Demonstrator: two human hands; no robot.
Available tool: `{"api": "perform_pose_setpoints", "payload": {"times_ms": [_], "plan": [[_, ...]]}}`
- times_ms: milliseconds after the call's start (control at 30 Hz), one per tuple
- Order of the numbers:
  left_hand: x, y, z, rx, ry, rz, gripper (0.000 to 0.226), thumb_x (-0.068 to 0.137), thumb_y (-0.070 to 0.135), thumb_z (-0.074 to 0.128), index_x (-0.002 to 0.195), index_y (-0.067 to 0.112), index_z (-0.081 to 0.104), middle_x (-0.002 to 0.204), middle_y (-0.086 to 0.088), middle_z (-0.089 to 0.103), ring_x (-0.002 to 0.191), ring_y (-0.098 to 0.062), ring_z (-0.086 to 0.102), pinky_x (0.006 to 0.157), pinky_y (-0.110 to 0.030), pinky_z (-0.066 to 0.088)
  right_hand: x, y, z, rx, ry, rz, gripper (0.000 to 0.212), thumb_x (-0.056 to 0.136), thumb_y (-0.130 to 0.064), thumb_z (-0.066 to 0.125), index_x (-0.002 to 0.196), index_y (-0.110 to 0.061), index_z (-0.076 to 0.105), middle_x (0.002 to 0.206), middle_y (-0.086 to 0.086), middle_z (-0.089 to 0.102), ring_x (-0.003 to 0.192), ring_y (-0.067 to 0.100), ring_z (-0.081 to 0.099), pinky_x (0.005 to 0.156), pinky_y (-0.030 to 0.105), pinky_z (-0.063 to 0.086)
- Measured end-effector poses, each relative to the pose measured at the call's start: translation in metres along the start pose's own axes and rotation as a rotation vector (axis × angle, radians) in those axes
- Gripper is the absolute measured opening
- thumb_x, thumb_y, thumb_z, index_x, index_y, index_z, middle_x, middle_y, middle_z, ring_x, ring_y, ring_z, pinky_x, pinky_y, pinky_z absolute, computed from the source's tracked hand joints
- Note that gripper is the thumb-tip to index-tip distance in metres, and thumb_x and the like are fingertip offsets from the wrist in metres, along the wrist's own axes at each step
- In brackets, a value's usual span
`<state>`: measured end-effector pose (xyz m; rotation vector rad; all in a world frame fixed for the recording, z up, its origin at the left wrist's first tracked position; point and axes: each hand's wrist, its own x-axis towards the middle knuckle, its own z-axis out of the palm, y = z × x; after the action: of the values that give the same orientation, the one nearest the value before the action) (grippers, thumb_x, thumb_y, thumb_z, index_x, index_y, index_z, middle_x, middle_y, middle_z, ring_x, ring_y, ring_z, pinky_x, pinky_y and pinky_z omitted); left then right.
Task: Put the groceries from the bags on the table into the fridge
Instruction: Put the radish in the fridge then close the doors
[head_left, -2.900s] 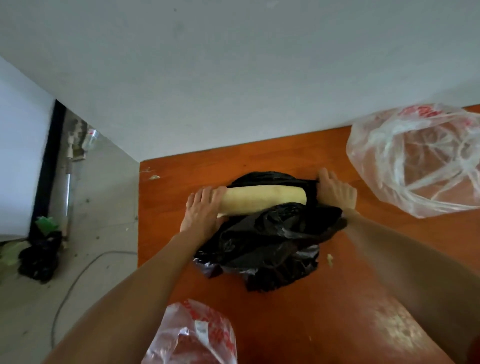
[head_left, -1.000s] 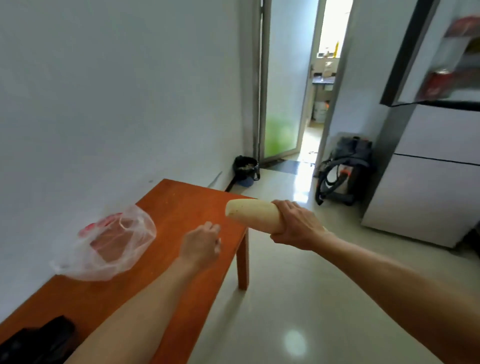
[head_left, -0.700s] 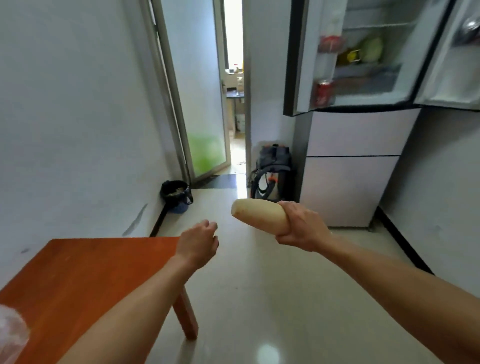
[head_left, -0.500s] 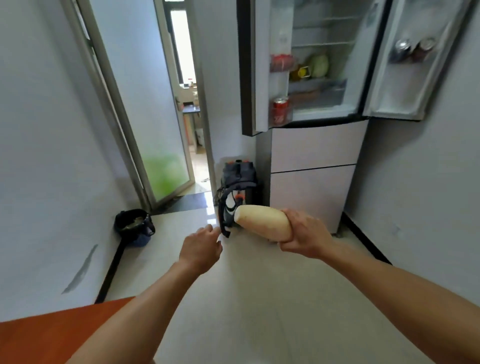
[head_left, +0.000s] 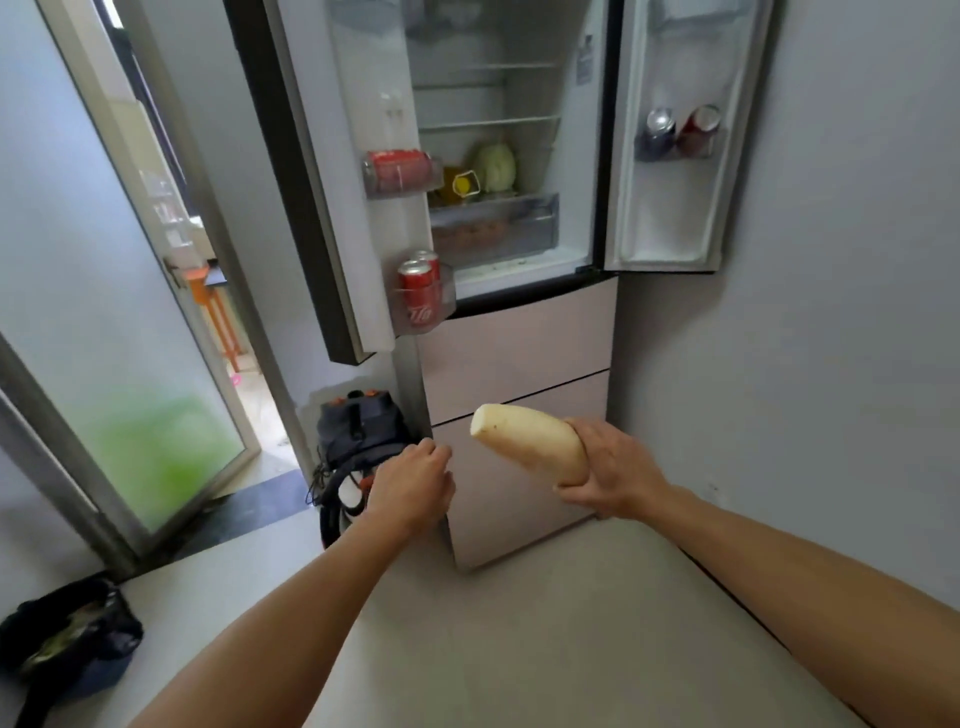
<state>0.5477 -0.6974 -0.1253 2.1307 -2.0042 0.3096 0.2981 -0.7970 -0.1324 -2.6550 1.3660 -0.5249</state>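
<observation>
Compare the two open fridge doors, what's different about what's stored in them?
The left fridge door carries red cans on two levels, one bin above another. The right fridge door holds two cans in one bin, one dark, one red. Both doors stand wide open.

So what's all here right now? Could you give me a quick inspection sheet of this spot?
Surface: pale floor, bare ahead.
Job's things: white radish; fridge with both upper doors open, cabbage on a shelf.
Clutter: red cans in the left door, two cans in the right door; vacuum; dark bin.
Hands: right hand grips the radish; left hand empty, loosely curled.
Cables: vacuum hose coiled on the floor.
Surroundings: frosted glass door, grey wall.
</observation>
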Motion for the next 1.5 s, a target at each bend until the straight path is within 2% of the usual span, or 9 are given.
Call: {"api": "perform_pose_setpoints", "payload": {"times_ms": [67,200,333,600,733,833,1067,1233,1500], "plan": [[0.053,0.004,0.010,-0.003,0.005,0.023,0.027,0.096,0.032,0.043,0.116,0.018,0.053,0.111,-0.001,0.055,0.101,-0.022,0.055,0.072,-0.035,0.046,0.044,0.028,-0.003,-0.008,0.012,-0.005,0.092,0.057,-0.067,0.058,0.137,-0.027,0.038,0.127,-0.002,0.056,0.110,0.021,0.056,0.087,0.038,0.050],[0.161,0.010,0.020,-0.015,0.032,0.026,0.027,0.096,0.033,0.043,0.118,0.019,0.052,0.112,0.000,0.057,0.098,-0.021,0.057,0.074,-0.036,0.050,0.134,0.075,-0.024,0.009,0.069,0.013,0.088,0.062,-0.060,0.069,0.139,-0.028,0.038,0.128,-0.004,0.054,0.110,0.019,0.055,0.086,0.037,0.050],[0.251,0.011,0.020,-0.041,0.080,0.040,0.028,0.096,0.032,0.043,0.118,0.018,0.053,0.111,0.001,0.057,0.093,-0.020,0.058,0.067,-0.032,0.043,0.215,0.109,-0.048,0.054,0.149,0.052,0.088,0.061,-0.061,0.071,0.136,-0.030,0.037,0.125,-0.005,0.055,0.108,0.018,0.055,0.084,0.037,0.049],[0.432,-0.004,0.028,-0.027,0.218,0.060,0.023,0.094,0.030,0.047,0.110,0.017,0.056,0.106,-0.003,0.058,0.092,-0.022,0.056,0.071,-0.038,0.050,0.374,0.157,-0.082,-0.018,0.314,-0.004,0.086,0.064,-0.058,0.075,0.136,-0.027,0.039,0.125,-0.004,0.055,0.103,0.017,0.056,0.078,0.031,0.043],[0.520,-0.015,0.027,-0.022,0.255,0.049,0.028,0.094,0.030,0.047,0.117,0.016,0.055,0.113,-0.003,0.057,0.100,-0.024,0.055,0.074,-0.038,0.050,0.457,0.171,-0.105,-0.030,0.392,-0.033,0.084,0.063,-0.058,0.074,0.134,-0.028,0.040,0.122,-0.003,0.057,0.100,0.018,0.056,0.076,0.033,0.047],[0.578,-0.020,0.016,0.002,0.316,0.050,0.025,0.093,0.029,0.046,0.112,0.015,0.055,0.111,-0.004,0.056,0.100,-0.024,0.055,0.071,-0.036,0.045,0.513,0.173,-0.130,-0.037,0.451,-0.072,0.085,0.066,-0.057,0.075,0.136,-0.028,0.038,0.124,-0.002,0.056,0.103,0.020,0.055,0.080,0.037,0.050],[0.684,-0.041,-0.015,0.016,0.504,-0.078,0.031,0.087,0.031,0.055,0.113,0.014,0.056,0.115,-0.009,0.052,0.101,-0.028,0.051,0.078,-0.040,0.046,0.637,0.164,-0.193,-0.033,0.592,-0.195,0.084,0.066,-0.045,0.077,0.137,-0.021,0.040,0.123,0.005,0.052,0.106,0.026,0.053,0.079,0.037,0.044],[0.739,-0.074,-0.042,0.115,0.735,-0.226,0.045,0.078,0.026,0.066,0.117,0.009,0.053,0.128,-0.016,0.049,0.113,-0.033,0.047,0.087,-0.042,0.042,0.726,0.155,-0.226,-0.192,0.540,-0.276,0.084,0.067,-0.046,0.077,0.138,-0.023,0.038,0.124,0.009,0.043,0.104,0.032,0.053,0.085,0.045,0.046],[0.803,-0.129,-0.066,0.212,0.687,-0.392,0.052,0.091,0.030,0.053,0.136,0.010,0.039,0.141,-0.015,0.037,0.131,-0.030,0.033,0.108,-0.041,0.032,0.859,0.166,-0.236,-0.319,0.397,-0.435,0.074,0.073,-0.046,0.075,0.136,-0.029,0.039,0.127,0.007,0.054,0.112,0.030,0.053,0.088,0.044,0.040]]}}
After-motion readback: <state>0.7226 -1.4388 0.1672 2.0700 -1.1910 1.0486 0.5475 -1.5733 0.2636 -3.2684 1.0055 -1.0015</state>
